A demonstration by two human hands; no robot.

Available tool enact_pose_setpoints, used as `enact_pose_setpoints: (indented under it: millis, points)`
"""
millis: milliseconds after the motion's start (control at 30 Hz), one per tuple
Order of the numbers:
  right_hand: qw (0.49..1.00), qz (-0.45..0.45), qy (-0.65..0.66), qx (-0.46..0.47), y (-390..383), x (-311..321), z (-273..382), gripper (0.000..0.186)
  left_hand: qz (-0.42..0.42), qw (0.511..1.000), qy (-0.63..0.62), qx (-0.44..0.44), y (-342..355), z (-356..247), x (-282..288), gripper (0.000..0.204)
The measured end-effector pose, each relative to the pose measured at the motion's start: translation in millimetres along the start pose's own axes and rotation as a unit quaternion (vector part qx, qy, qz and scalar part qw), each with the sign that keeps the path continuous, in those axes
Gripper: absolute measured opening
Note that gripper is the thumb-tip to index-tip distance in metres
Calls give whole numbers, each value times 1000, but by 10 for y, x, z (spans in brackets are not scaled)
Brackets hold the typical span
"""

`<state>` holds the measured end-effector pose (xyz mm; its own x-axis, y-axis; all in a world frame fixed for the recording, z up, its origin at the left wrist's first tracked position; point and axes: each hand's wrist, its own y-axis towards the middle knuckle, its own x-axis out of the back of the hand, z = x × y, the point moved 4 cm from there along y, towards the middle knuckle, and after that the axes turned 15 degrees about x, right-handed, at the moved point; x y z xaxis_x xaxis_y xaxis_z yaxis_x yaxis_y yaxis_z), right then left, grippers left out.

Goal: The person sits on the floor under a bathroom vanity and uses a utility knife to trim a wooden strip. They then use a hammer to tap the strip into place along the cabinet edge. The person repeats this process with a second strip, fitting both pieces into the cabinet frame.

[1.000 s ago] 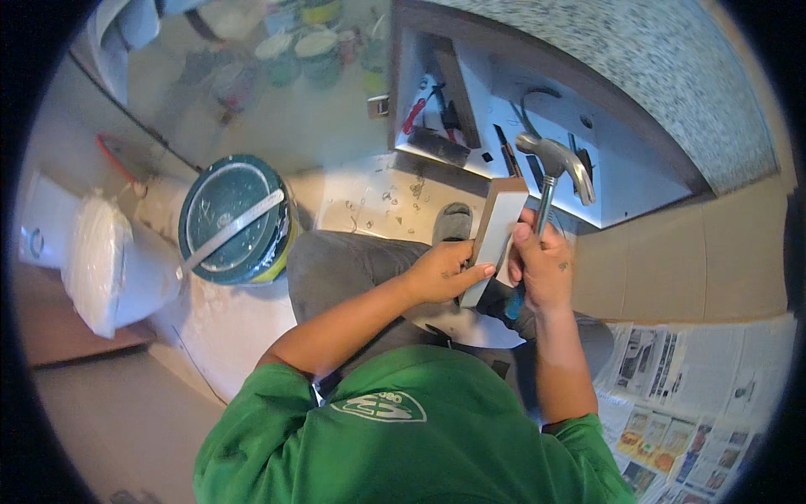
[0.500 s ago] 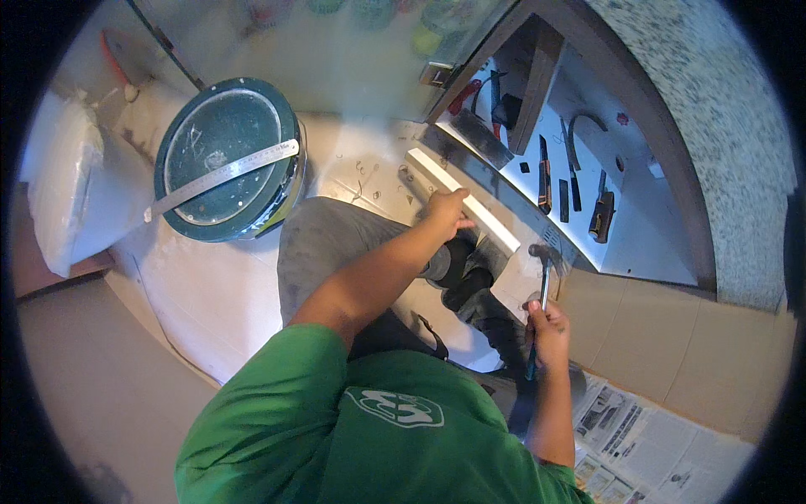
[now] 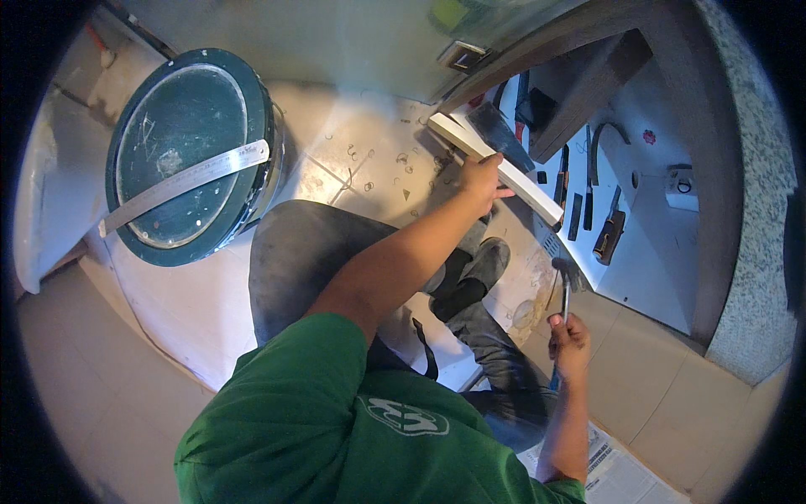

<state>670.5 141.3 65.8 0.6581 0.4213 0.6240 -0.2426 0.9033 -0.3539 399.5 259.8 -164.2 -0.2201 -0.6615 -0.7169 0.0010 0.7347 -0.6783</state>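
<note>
My left hand (image 3: 484, 181) is closed around the middle of a long white bar (image 3: 531, 195), perhaps a wood strip. The bar lies slantwise along the front edge of an open cabinet (image 3: 724, 244), and its near end is close to the hammer head. In my right hand (image 3: 571, 343) I grip a hammer (image 3: 565, 286) by its handle, head pointing away from me. The hammer head is apart from the bar. Inside the cabinet lie several hand tools, among them a tool with a brown handle (image 3: 606, 239) and a curved dark strip (image 3: 606, 134).
A large bucket with a dark green lid (image 3: 185, 109) stands at the left, with a metal ruler (image 3: 189, 185) across it. Small curled shavings (image 3: 365, 168) dot the floor. My legs are folded beneath my arms. Newspaper (image 3: 630, 475) lies at the lower right.
The white bar in my left hand has moved toward the cabinet and now overlaps its front edge. My right hand still holds the hammer. The whole view has shifted a little.
</note>
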Motion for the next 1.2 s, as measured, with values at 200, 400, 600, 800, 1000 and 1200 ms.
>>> enact_pose_setpoints:
  millis: [200, 400, 600, 800, 1000, 1200]
  points:
    - [983, 34, -119, 134, 598, 166, 526, 23, 52, 998, 14, 13, -15, -211, -78, 33]
    - [958, 102, -147, 225, 961, -78, 1239, 29, 13, 999, 33, 21, -8, -146, -188, 32]
    - [895, 170, -293, 288, 1105, -486, 1585, 27, 98, 992, -76, 15, 58, -213, -61, 34]
    - [874, 218, -281, 330, 1194, -761, 1700, 26, 82, 994, -63, -23, 480, -3, 164, 45]
    - [900, 202, -283, 262, 1104, -703, 1612, 26, 72, 996, -47, -30, 438, -31, 255, 38]
    - [923, 162, -235, 257, 1104, -566, 1300, 26, -64, 991, 70, -90, 66, 27, 180, 42]
